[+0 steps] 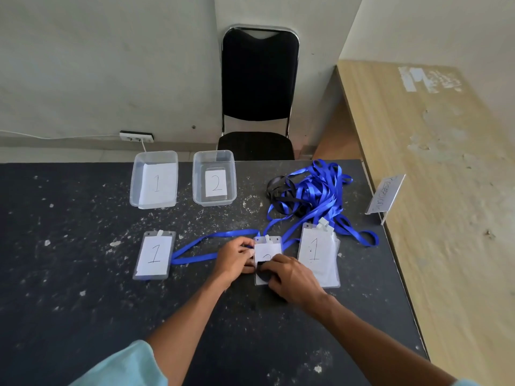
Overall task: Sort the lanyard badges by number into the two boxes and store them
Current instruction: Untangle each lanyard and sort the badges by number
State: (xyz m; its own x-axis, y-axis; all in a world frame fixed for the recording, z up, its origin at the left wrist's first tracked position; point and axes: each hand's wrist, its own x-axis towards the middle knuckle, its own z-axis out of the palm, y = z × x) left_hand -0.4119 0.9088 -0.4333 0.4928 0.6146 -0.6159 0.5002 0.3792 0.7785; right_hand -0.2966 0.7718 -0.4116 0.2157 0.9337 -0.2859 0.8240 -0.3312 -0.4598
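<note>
Toward the near edge of the surface [69,316], left hand [237,259] and right hand [294,278] grip the number 2 badge [268,247]; box 1 [136,190] and box 2 [198,188] hold no badges yet.

Left box [135,176] reads 1, right box [198,176] 2; left badge [154,254] and right badge [316,254] 1.

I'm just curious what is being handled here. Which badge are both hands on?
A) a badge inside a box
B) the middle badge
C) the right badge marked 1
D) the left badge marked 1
B: the left hand and the right hand both touch the middle badge, which lies between the left badge and the right badge, each marked 1.
</note>
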